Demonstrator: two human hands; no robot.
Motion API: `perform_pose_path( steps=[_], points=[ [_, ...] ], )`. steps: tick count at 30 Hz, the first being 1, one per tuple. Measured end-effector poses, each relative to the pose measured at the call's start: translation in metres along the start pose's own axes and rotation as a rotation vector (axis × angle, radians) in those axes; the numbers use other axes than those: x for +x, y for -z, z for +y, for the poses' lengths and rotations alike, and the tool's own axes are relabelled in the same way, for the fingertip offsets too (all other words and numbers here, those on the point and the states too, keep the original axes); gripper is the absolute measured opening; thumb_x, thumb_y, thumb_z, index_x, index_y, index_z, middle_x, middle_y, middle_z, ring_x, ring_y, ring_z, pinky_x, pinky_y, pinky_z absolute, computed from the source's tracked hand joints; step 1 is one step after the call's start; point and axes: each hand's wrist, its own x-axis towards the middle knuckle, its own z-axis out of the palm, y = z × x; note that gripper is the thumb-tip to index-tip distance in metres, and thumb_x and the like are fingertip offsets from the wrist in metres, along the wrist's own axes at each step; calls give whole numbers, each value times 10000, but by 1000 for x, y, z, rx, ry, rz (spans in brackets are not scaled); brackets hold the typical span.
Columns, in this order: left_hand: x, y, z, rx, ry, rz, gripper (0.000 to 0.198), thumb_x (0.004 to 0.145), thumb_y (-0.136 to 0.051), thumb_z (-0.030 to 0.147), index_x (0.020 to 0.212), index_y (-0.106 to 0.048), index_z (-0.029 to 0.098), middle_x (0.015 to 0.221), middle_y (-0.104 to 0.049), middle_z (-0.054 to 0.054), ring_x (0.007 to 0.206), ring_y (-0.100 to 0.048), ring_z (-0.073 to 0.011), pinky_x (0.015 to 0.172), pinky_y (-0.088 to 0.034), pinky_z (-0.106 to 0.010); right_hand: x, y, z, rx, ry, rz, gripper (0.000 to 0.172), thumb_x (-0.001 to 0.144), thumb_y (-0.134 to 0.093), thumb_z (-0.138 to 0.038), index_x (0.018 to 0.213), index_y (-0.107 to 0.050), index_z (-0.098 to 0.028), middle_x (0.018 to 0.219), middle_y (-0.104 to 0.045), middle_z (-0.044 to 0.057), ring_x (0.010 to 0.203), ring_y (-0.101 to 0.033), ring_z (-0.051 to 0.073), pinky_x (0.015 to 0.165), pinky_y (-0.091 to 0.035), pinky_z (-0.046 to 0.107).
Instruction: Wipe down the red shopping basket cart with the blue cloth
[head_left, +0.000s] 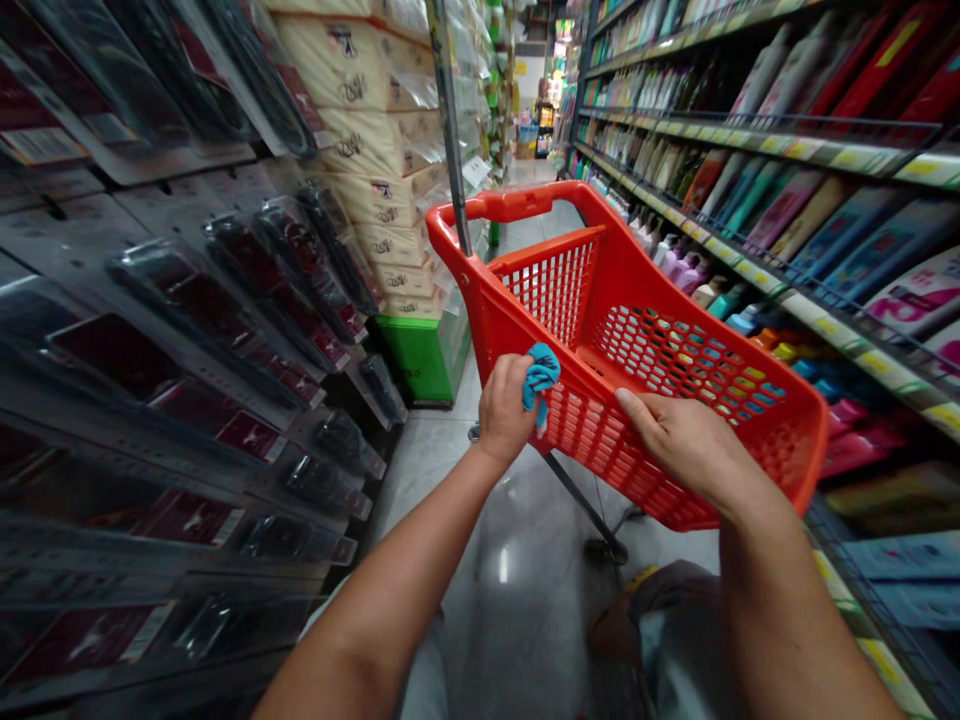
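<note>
red shopping cart (581, 425): in aisle, between hanging packs (232, 300) and bottle shelves (750, 272); probably stiff, light, free-rolling, smooth enough to slip; best held by rim or push bar (517, 205).
blue cloth (541, 372): soft-looking, bunched in left hand's (506, 410) curled fingers, at cart side.
right hand (690, 440): clasping near rim, fingertips hidden.

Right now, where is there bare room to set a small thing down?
Inside the red basket, the visible bottom between perforated walls looks free, but the right hand is on its near side. Bare floor shows between the hanging packages and the nearest wheel. Crowded: those packages and the right-side shelves, full of bottles.
</note>
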Motion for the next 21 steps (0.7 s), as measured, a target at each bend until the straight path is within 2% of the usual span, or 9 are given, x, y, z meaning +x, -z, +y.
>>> perform_pose_path(
  steps=[3,7,11,13,18,21],
  points=[
    [-3,1,17,-56,-112,-5,310,888,-581,228,1197,-585,215,1178,-615,-79,1100,-614,-204,987,-503,-316,1,-3,-1,-47,17,18,676,1004,-183,-645,821,-696,-246,760,-712,94,744,-653,236,611,-287,295],
    [8,12,25,-77,-159,154,318,911,-550,219,1229,-564,215,1214,-593,-83,1145,-598,-198,1024,-484,-321,1,-5,0,-116,15,69,717,1003,-163,-654,744,-688,-240,687,-696,98,662,-631,227,591,-258,302],
    [19,20,20,70,-260,91,362,917,-545,231,1279,-558,228,1253,-585,-87,1139,-600,-212,998,-496,-323,1,-4,9,-114,40,81,698,996,-192,-648,733,-697,-244,646,-676,89,638,-615,223,594,-256,302],
    [25,27,12,127,-226,114,354,919,-531,223,1271,-566,225,1247,-588,-91,1140,-599,-219,998,-496,-329,1,-3,18,-80,63,65,690,986,-205,-658,700,-676,-242,610,-644,75,623,-599,216,599,-260,300],
    [45,56,-8,147,-68,370,323,879,-543,175,1197,-590,207,1186,-598,-92,1151,-589,-219,1024,-470,-327,0,3,41,68,94,17,744,935,-200,-758,558,-553,-221,508,-519,33,525,-514,167,576,-260,292],
    [46,63,-8,154,-36,448,332,858,-557,158,1186,-582,194,1167,-589,-102,1121,-591,-220,1007,-470,-328,-1,6,43,121,75,16,758,924,-193,-779,545,-531,-216,506,-509,30,524,-513,162,565,-267,285]
  ],
)
